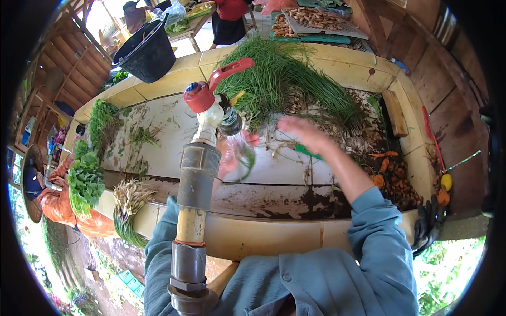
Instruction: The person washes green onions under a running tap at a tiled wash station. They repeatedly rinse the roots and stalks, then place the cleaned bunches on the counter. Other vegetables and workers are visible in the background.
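Note:
Under the running tap (230, 121) my left hand (229, 156) is partly hidden behind the pipe and the water, shut on a small bunch of green onions (246, 162). My right hand (299, 131) is raised to the right of the stream, blurred, with nothing plainly in it. Below and right of it lies a small green object (308, 151), partly covered by the forearm. A large heap of thin green onions (269, 79), roots and bulbs towards me, lies along the far side of the tiled basin (265, 233).
The upright pipe (193, 189) with its red lever (231, 71) stands before me. A black bucket (148, 53) sits on the far left rim. Leafy greens (85, 177) and a white-rooted bunch (128, 205) line the left rim. A wooden block (394, 113), carrots (384, 164) and black gloves (429, 223) are at right.

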### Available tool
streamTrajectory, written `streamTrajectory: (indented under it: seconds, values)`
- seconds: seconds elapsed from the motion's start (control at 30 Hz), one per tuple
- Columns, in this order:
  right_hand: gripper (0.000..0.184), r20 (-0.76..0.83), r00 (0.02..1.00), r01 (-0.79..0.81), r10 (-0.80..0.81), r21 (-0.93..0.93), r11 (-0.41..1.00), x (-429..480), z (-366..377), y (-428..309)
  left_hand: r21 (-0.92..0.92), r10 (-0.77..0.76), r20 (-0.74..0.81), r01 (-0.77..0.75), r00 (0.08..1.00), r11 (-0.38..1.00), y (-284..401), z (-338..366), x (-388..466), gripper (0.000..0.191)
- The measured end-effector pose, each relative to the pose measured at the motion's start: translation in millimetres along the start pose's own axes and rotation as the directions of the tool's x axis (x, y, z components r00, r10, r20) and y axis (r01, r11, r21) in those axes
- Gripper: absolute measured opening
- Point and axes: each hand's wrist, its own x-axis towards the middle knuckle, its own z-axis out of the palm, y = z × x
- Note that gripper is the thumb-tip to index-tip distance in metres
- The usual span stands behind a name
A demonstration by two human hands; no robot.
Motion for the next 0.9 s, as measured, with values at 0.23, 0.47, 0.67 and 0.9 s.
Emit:
streamTrajectory:
  seconds: [0.23,0.47,0.67,0.9]
  values:
    - [0.041,0.1,0.993,0.044,-0.057,0.13,0.99,12.8,71.7,35.2,0.355,-0.067,-0.194,0.134,0.979,0.925,-12.4,26.8,-2.5,0.051]
    - [0.025,0.284,0.959,-0.164,-0.004,0.565,0.809,7.3,54.6,30.9,0.257,-0.104,-0.216,0.16,0.971,0.953,-20.9,12.3,-0.8,0.054]
    - [0.02,0.205,0.978,-0.113,0.044,0.34,0.934,0.5,60.2,22.3,0.268,-0.165,-0.047,0.171,0.985,0.948,-30.1,-20.9,6.3,0.042]
    - [0.032,0.138,0.984,-0.165,0.113,0.469,0.868,8.6,67.7,37.4,0.259,-0.161,0.02,0.15,0.987,0.954,-22.7,-12.0,-0.1,0.037]
